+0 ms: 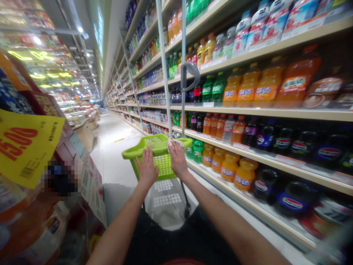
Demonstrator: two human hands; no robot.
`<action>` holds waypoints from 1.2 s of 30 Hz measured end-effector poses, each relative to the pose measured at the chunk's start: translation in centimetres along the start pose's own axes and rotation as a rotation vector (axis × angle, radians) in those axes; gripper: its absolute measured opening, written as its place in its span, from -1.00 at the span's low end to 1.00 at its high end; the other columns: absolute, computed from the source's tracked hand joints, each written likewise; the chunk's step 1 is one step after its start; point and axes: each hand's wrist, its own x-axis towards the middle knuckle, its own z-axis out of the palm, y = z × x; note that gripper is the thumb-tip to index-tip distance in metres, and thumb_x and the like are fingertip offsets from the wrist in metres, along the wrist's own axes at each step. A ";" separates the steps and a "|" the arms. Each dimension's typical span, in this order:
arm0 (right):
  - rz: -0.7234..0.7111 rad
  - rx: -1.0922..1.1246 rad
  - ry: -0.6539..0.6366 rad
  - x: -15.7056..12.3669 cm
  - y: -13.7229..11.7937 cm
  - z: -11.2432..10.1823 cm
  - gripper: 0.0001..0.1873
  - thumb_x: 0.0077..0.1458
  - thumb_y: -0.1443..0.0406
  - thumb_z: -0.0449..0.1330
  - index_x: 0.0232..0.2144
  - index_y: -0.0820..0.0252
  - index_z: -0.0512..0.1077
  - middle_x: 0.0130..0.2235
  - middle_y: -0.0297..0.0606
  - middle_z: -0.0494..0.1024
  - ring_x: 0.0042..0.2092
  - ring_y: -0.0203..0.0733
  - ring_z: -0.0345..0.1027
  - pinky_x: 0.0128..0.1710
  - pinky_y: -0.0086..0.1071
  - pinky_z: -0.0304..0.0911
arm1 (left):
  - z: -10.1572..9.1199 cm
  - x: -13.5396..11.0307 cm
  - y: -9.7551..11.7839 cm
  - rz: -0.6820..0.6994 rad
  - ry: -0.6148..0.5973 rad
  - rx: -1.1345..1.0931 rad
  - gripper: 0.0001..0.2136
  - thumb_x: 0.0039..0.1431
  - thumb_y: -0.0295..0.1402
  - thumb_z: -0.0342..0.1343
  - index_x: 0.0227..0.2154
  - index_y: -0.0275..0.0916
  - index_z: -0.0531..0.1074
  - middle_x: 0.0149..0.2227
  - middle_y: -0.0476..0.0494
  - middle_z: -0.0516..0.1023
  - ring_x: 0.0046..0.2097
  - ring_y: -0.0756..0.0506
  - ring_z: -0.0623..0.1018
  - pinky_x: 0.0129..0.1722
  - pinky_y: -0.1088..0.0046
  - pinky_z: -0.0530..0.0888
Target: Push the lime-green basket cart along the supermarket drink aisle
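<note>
A lime-green shopping cart (131, 154) with a mesh basket stands right in front of me. My left hand (147, 167) rests at the left part of its near rim, fingers stretched out and lying against the green plastic. On the right part of that rim, my right hand (178, 158) presses a crumpled white cloth (171, 140) against the plastic. The fingers lie over the cloth and partly hide it. Whether it is cloth or tissue I cannot tell. Little of the basket's inside shows.
Shelves (275, 114) of drink bottles run along the right, with upright metal poles (183, 48) and a grey hook-shaped holder (190, 76). Stacked goods and a yellow price sign (30, 147) stand close on the left. A pale tiled aisle (110, 129) stretches ahead.
</note>
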 end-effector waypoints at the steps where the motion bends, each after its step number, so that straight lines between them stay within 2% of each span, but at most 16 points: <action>1: -0.022 0.009 -0.001 0.0 -0.6 0.1 -0.41 0.03 0.54 -0.15 0.14 0.21 0.12 0.20 -0.10 0.13 0.27 -0.13 -0.25 0.16 -0.02 -0.06 | -0.1 0.0 0.0 0.004 -0.001 0.005 -0.36 -0.03 -0.38 0.00 0.17 -0.37 0.01 0.26 -0.25 -0.05 0.27 -0.19 -0.04 0.17 -0.05 -0.05; 4: -0.037 0.011 0.006 0.3 -0.8 0.0 -0.40 0.02 0.54 -0.15 0.13 0.20 0.13 0.19 -0.11 0.15 0.26 -0.14 -0.23 0.16 -0.03 -0.05 | -0.1 0.0 -0.1 0.014 -0.005 0.013 -0.36 -0.02 -0.38 -0.02 0.17 -0.38 0.01 0.26 -0.23 -0.06 0.27 -0.18 -0.05 0.16 -0.06 -0.03; 11: 0.089 -0.055 0.018 0.7 2.3 -1.1 -0.40 0.00 0.53 -0.14 0.14 0.26 0.12 0.18 -0.06 0.14 0.26 -0.10 -0.21 0.16 0.00 -0.07 | 0.3 -0.1 0.0 -0.004 -0.001 -0.012 -0.35 -0.03 -0.39 -0.02 0.17 -0.39 0.00 0.26 -0.23 -0.07 0.27 -0.18 -0.05 0.16 -0.07 -0.04; 14: 0.061 -0.044 0.005 0.6 1.3 -0.6 -0.41 0.01 0.53 -0.14 0.13 0.27 0.13 0.19 -0.06 0.13 0.26 -0.11 -0.23 0.16 -0.01 -0.08 | 0.3 -0.1 0.0 -0.007 -0.001 -0.019 -0.35 -0.04 -0.39 -0.01 0.17 -0.39 0.00 0.26 -0.23 -0.08 0.27 -0.18 -0.05 0.16 -0.06 -0.04; 19: -0.042 0.031 -0.051 0.7 -2.9 0.8 -0.44 0.02 0.53 -0.15 0.10 0.27 0.19 0.19 -0.07 0.15 0.27 -0.14 -0.28 0.17 -0.05 -0.07 | -0.2 0.0 0.0 0.004 -0.013 -0.003 -0.35 -0.03 -0.38 -0.01 0.18 -0.37 0.00 0.26 -0.25 -0.06 0.27 -0.18 -0.05 0.16 -0.03 -0.01; 21: -0.063 0.053 -0.076 0.9 -3.7 1.0 -0.44 0.03 0.52 -0.15 0.09 0.24 0.20 0.18 -0.09 0.16 0.27 -0.14 -0.26 0.17 -0.04 -0.07 | -0.4 0.0 0.0 0.010 -0.027 -0.003 -0.35 -0.02 -0.37 -0.01 0.18 -0.36 0.00 0.26 -0.26 -0.06 0.27 -0.19 -0.05 0.16 -0.04 0.00; 25: -0.033 0.044 -0.054 1.2 -2.3 0.6 -0.42 0.03 0.53 -0.15 0.12 0.20 0.16 0.18 -0.10 0.17 0.26 -0.14 -0.22 0.16 -0.02 -0.05 | -0.3 -0.2 -0.6 0.025 -0.030 -0.016 -0.36 -0.02 -0.38 -0.01 0.18 -0.36 0.00 0.26 -0.26 -0.07 0.27 -0.19 -0.05 0.16 -0.03 -0.03; 28: 0.031 0.005 -0.014 1.4 -0.2 -0.2 -0.40 0.02 0.54 -0.15 0.14 0.22 0.13 0.18 -0.09 0.15 0.26 -0.12 -0.21 0.16 0.00 -0.06 | 0.0 -0.3 -1.6 -0.033 0.013 -0.007 -0.36 -0.01 -0.36 -0.01 0.18 -0.38 -0.01 0.26 -0.28 -0.07 0.27 -0.19 -0.05 0.17 -0.02 -0.05; 30: 0.044 -0.006 -0.016 1.4 0.1 -0.4 -0.39 0.00 0.54 -0.15 0.14 0.24 0.12 0.19 -0.07 0.13 0.26 -0.11 -0.24 0.17 0.02 -0.09 | 0.1 -0.3 -2.2 -0.064 0.032 0.006 -0.36 -0.01 -0.37 -0.01 0.18 -0.37 -0.01 0.25 -0.29 -0.04 0.27 -0.18 -0.03 0.17 -0.02 -0.05; 32: 0.014 0.002 -0.030 1.3 -0.7 -0.2 -0.41 0.01 0.54 -0.14 0.12 0.26 0.15 0.19 -0.06 0.14 0.27 -0.11 -0.27 0.17 0.02 -0.11 | 0.1 -0.3 -2.5 -0.066 0.031 0.011 -0.37 -0.01 -0.37 -0.01 0.17 -0.37 0.00 0.25 -0.29 0.00 0.26 -0.18 -0.01 0.17 -0.01 -0.03; 36: -0.105 0.041 -0.083 1.0 -4.1 1.2 -0.44 0.02 0.54 -0.14 0.09 0.26 0.21 0.17 -0.07 0.18 0.27 -0.13 -0.28 0.17 -0.02 -0.09 | 0.0 -0.2 -2.6 -0.061 0.026 0.023 -0.37 -0.02 -0.37 -0.01 0.16 -0.40 0.01 0.24 -0.30 0.02 0.26 -0.17 0.00 0.17 0.01 0.01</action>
